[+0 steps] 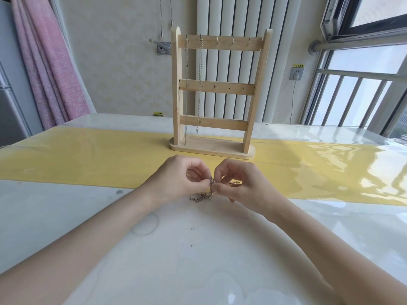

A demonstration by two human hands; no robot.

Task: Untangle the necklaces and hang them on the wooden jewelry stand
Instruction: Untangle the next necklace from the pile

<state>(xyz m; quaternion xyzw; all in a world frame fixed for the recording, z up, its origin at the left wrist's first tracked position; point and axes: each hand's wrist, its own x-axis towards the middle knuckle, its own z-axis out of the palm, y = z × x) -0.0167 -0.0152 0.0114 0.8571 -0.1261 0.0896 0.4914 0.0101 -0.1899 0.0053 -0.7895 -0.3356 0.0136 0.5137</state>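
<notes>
Necklace knot (211, 182) between both hands' fingers (203, 183)

left hand (179, 179), right hand (239, 183), fingertips pinched, nearly touching

wooden jewelry stand (217, 93): pale wood, upright at 12 o'clock, three crossbars with small hooks. two silver chains (199, 84) hang straight from the two leftmost top hooks, reaching near the base. tangled necklaces (203, 194): a darker knotted chain bunch at 6 o'clock of the stand, pinched between both hands, loose links trailing onto the table.
</notes>
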